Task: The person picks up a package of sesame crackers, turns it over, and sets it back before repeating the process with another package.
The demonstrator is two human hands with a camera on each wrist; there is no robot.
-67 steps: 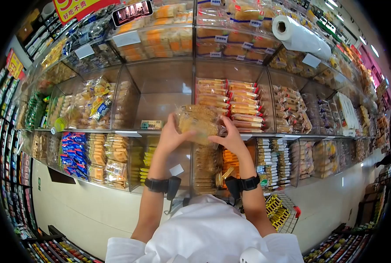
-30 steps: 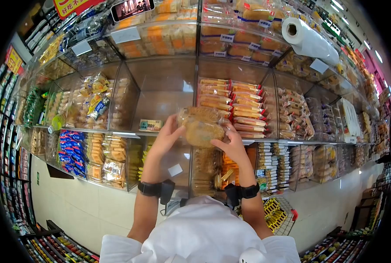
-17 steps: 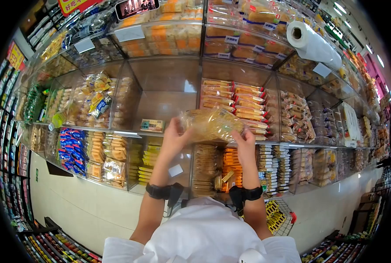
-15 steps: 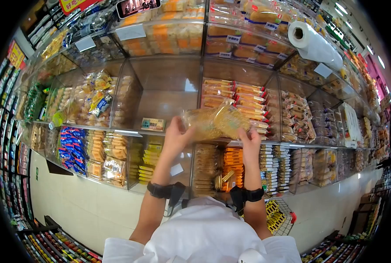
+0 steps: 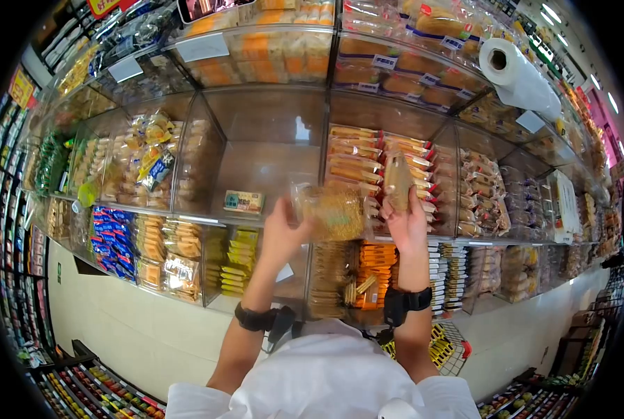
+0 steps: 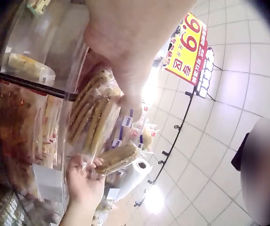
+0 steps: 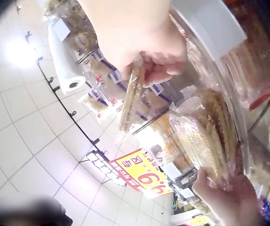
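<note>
In the head view my left hand [image 5: 284,227] grips a stack of flat, seeded, golden biscuits [image 5: 340,211] in clear wrappers. The left wrist view shows several wrapped biscuits [image 6: 95,113] side by side in that grip, thumb along one face. To the right, my right hand [image 5: 408,222] pinches a single wrapped biscuit [image 5: 397,181] near its lower end, apart from the stack. The right wrist view shows that biscuit [image 7: 132,96] edge-on between thumb and fingers. Both hands are above the front edge of the middle bins, before red-and-cream wrapped sticks [image 5: 354,157].
Below the hands, bins hold more flat biscuits [image 5: 331,279] and orange packets [image 5: 376,264]. A small label box [image 5: 243,202] lies in the bin to the left. Clear dividers stand between bins. A plastic bag roll [image 5: 521,77] and a phone [image 5: 211,8] are above; a cart [image 5: 459,349] stands below right.
The right hand has drawn one biscuit away from the stack to the right and turned it upright. The left hand keeps the others. The head view has shifted slightly.
</note>
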